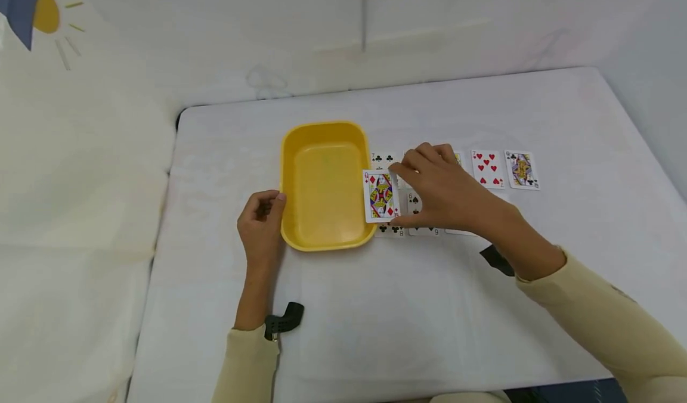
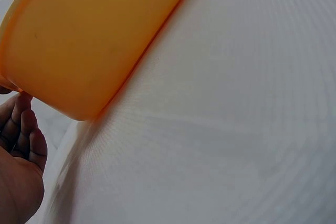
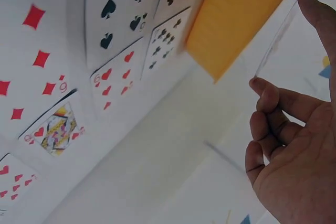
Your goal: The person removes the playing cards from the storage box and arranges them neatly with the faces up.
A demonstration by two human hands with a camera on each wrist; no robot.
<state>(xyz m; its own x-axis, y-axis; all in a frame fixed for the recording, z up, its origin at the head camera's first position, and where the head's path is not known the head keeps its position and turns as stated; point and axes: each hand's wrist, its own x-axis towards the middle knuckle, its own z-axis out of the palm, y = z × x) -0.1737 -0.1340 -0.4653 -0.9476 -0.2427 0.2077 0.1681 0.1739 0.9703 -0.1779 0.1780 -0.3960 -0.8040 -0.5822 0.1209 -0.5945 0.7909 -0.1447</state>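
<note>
A yellow plastic tray (image 1: 324,195) stands at the middle left of the table. My left hand (image 1: 261,224) grips its left rim, thumb on the edge; the left wrist view shows the fingers curled at the tray's outer wall (image 2: 89,40). Between thumb and fingers, my right hand (image 1: 445,189) holds a queen of diamonds playing card (image 1: 381,203) by its edges, face up, over the tray's right rim. The right wrist view shows this card (image 3: 275,38) edge-on, apart from the cards on the table. The right hand hides parts of several of those cards.
To the tray's right, cards lie face up in two rows: a seven of clubs (image 1: 383,158), six of spades (image 3: 107,9), six of hearts (image 3: 113,77), queen of hearts (image 3: 56,129), seven of hearts (image 1: 488,169), queen of clubs (image 1: 522,170). White cloth (image 1: 365,319) covers the table.
</note>
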